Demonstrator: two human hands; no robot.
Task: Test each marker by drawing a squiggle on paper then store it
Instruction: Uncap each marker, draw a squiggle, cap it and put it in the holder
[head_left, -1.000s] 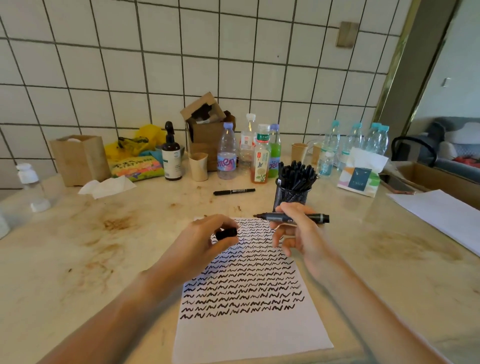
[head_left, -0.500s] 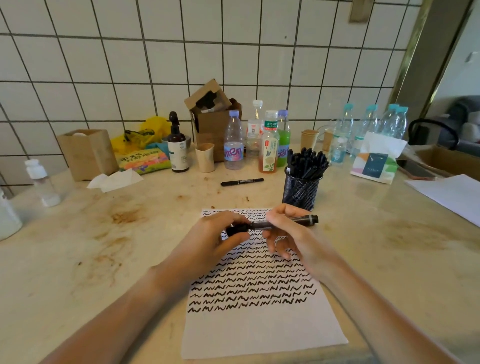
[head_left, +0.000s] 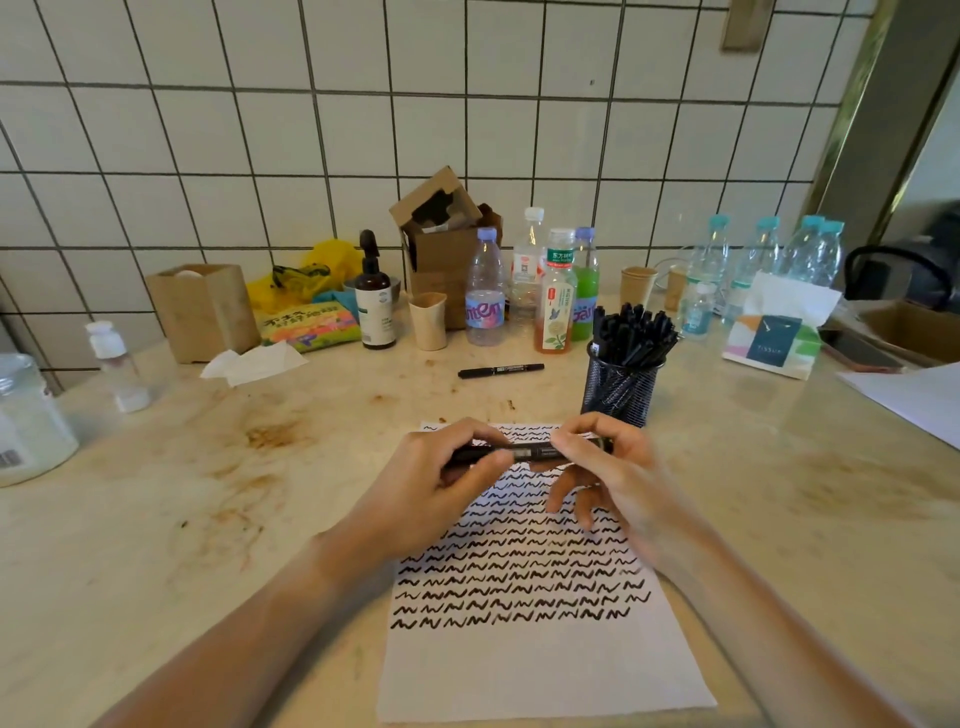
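The paper (head_left: 535, 654) lies nearest on the bench (head_left: 156, 519), rows of squiggles covering its far part; above it both hands hold one marker (head_left: 530, 453) level, its long axis running left to right; the left hand (head_left: 441, 483) has its grip clamped on the left end, the right hand (head_left: 608, 467) pinches the right end; which end bears the tip cannot be told; the cup (head_left: 621, 387) lies just beyond, nearer the right hand; a second marker (head_left: 501, 370) lies farther back, also left to right.

The white sheet of paper (head_left: 540, 670) is covered in rows of black squiggles, and the black mesh cup (head_left: 618, 387) is filled with black markers (head_left: 635, 332).
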